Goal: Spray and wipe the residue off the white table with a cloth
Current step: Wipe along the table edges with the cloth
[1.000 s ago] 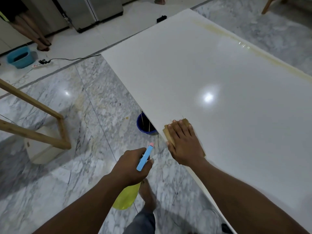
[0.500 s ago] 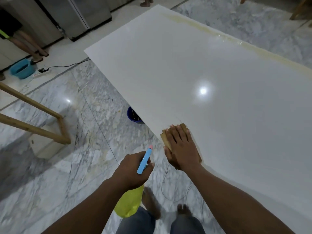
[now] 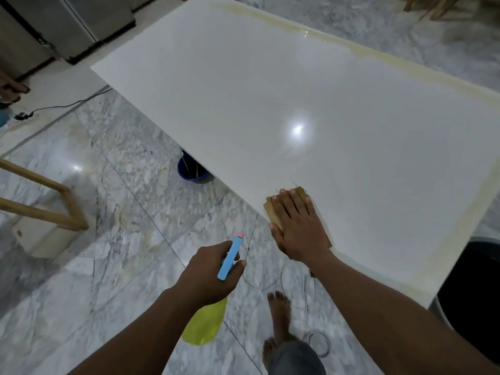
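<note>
1. The left hand (image 3: 208, 272) curls its fingers round the neck of the spray bottle (image 3: 204, 326). The yellow body hangs below the fingers, and the blue head sticks up past the thumb.
2. The right hand (image 3: 300, 228) lies flat with its fingers straight and nearly side by side, pressing the tan cloth (image 3: 271, 212) onto the near edge of the white table (image 3: 270, 98).
3. Left of those fingertips and beyond them, a blue bucket (image 3: 189, 170) stands partly under the table.
4. Far beyond the fingertips, yellowish residue (image 3: 284, 23) lines the table's far edge.
</note>
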A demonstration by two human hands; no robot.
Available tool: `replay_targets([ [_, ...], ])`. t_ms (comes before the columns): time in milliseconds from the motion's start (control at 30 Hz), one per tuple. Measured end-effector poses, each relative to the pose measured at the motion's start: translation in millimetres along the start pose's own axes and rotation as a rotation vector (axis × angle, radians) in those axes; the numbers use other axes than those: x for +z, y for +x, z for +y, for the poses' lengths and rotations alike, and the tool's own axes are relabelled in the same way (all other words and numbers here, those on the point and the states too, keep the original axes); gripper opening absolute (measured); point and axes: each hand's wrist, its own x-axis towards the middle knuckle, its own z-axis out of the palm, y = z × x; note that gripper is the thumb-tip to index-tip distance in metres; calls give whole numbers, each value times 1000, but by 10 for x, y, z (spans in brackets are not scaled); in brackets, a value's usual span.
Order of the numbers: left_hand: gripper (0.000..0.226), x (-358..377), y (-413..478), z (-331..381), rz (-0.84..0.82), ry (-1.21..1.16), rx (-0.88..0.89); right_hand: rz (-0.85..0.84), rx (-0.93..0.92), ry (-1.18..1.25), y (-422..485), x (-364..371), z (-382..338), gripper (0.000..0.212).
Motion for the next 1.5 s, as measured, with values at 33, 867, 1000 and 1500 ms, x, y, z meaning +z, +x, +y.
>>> replay_targets([
  [33, 24, 72, -105, 9, -2, -7, 10, -5, 13, -10, -98, 7, 22, 69],
  [867, 23, 1635, -1610, 1097, -4, -8, -39, 58, -32, -13, -2765, -49, 1265, 63],
  [1000, 23, 1914, -1789, 1406, 13, -79, -46, 97, -51, 226, -3215, -31, 1450, 55],
  [1500, 26, 913, -1603, 1328, 93, -97, -49, -88, 904, 2404, -2103, -1592, 258, 56],
])
